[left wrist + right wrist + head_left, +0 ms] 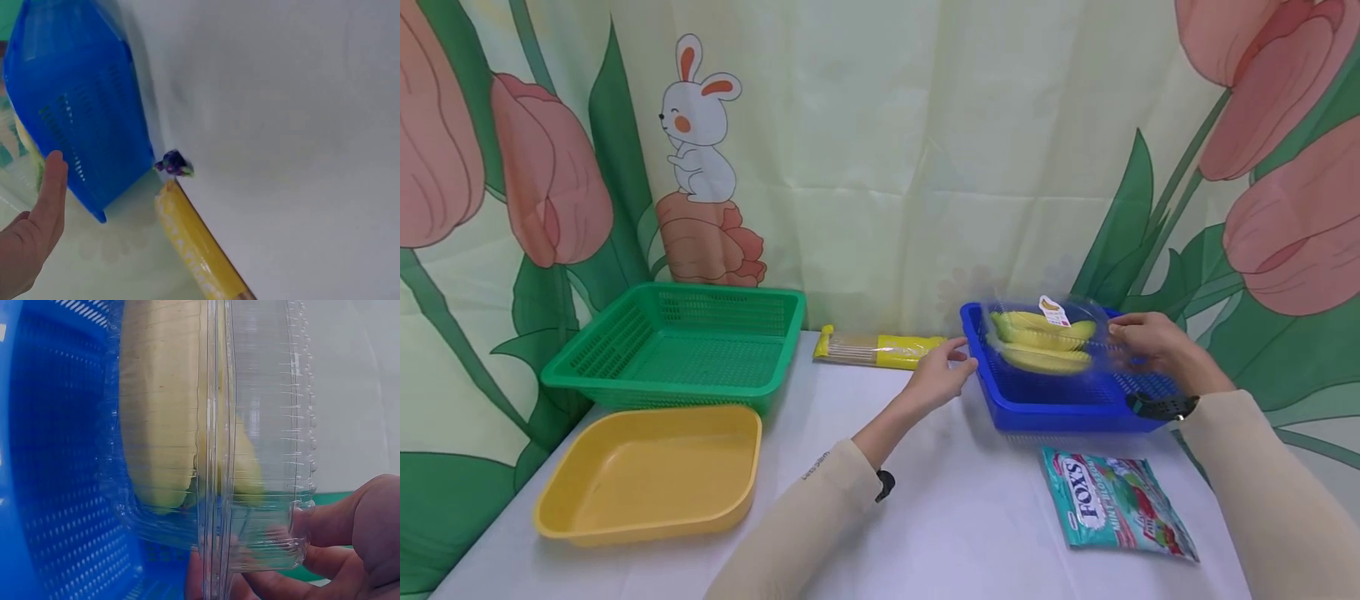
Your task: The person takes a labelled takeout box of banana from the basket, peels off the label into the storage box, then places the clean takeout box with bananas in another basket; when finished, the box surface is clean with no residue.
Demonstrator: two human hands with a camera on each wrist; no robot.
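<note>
We see a person's two hands at work above a bench (940, 500) covered in white. The right hand (1156, 346) has its grip clamped on one end of a clear plastic box (269, 375), thumb and fingers pinching the ribbed corner. Inside the box we find yellow bananas (1045, 360) with greenish ends, and on its top a small white label (1055, 311). The box is held over the blue basket (1067, 415), at the right rear of the bench; in the head view its outline is blurred.

The left hand (938, 373) holds nothing: its grip is apart, the fingers extended toward the basket's left rim. We cannot tell whether they touch it.

Just in front of the basket we note a teal candy bag (1120, 507), lying flat. To the basket's left, near the back edge, lies a long yellow packet (910, 352) with a clear window; the left wrist view adds a small dark wrapped piece (175, 163) at the packet's end. At far left, a green basket (730, 342) stands behind a yellow tray (662, 475). Behind everything we observe a curtain (880, 167) printed with tulips and a rabbit.
</note>
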